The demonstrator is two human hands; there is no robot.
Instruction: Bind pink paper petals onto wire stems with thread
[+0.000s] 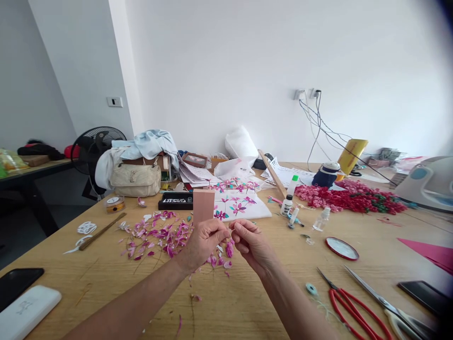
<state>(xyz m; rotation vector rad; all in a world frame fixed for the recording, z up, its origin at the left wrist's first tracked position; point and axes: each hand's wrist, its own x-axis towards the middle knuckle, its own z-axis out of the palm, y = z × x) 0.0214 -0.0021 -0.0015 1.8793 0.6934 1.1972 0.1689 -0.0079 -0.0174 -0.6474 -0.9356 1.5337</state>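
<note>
Head view: forearms [141, 295] convergent; left hand [206, 237] just beside right hand [252, 244]; fingers [222, 234] pinched, anything held unclear

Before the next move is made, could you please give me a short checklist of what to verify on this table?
1. Hands in view: ok; the left hand and right hand are close together, fingers pinched.
2. What the fingertips hold: cannot tell; too small to make out.
3. Pink petals gathered neatly: not ok; they lie scattered around and beyond the left hand.
4. Black-capped bottle upright: ok; it stands.
5. Thread well away from the red-handled scissors: not ok; it trails from the small spool close beside the handles.
</note>
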